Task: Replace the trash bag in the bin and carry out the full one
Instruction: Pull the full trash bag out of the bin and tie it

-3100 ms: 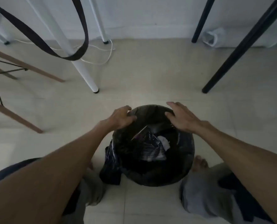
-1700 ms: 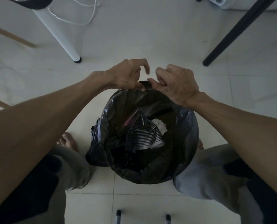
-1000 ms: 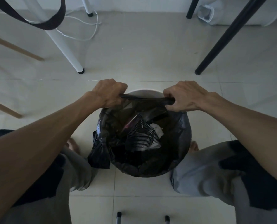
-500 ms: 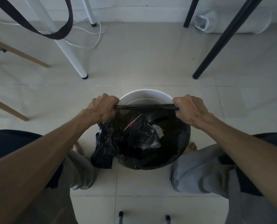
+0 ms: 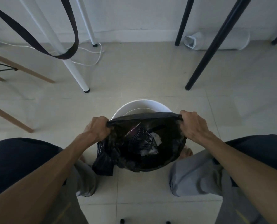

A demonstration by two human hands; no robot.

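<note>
At the far left, two wooden chair legs [image 5: 21,68] are seen slanting over the tiled floor [image 5: 134,78], and a dark strap [image 5: 37,44] is hung in a loop in front of a white table leg [image 5: 73,70], whose foot is planted on the tiles near a white cable [image 5: 92,62]. Between that white leg and the black table leg [image 5: 210,46] further right, a broad stretch of bare floor is left open, bounded at the back by the wall's skirting. Lower down, the left hand [image 5: 96,129] is clenched round the left end of the black trash bag [image 5: 118,151], whose far edge is drawn into a taut band between the two fists. That edge is pulled off the far rim of the white bin [image 5: 134,105], so that the pale rim and inner wall are exposed behind the bag, while the near side of the bag is draped over the bin's front edge. Inside the bag, a striped wrapper [image 5: 141,142] and a crumpled white scrap [image 5: 156,138] are seen among dark refuse. A loose flap of the bag is hung down at the bin's left side, touching the floor. The right hand [image 5: 193,126] is clenched round the right end of the bag's edge. By the wall at the right, a pale container [image 5: 191,42] is laid on its side.
</note>
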